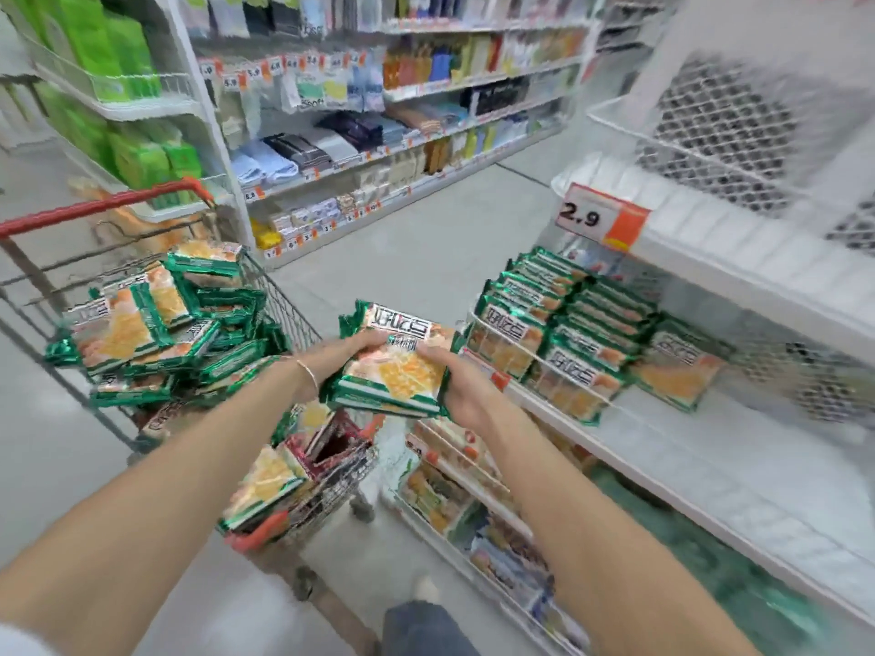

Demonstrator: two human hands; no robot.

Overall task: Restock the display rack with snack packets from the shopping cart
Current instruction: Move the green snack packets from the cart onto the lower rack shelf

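A small stack of green-edged snack packets (397, 371) with orange biscuit pictures is held in mid-air between the cart and the rack. My left hand (338, 357) grips its left side and my right hand (461, 385) grips its right side. The shopping cart (289, 310) with a red handle stands to the left, heaped with the same packets (142, 333). On the right, the white display rack (686, 447) carries rows of matching packets (558, 333) behind a low wire rail, plus one lying flat (677, 366).
A price tag reading 2.9 (599, 217) hangs on the rack's upper shelf edge. Lower rack shelves (464, 471) hold other packets. Store shelving (379, 149) with goods lines the far side of the aisle. My leg and shoe (426, 608) are below.
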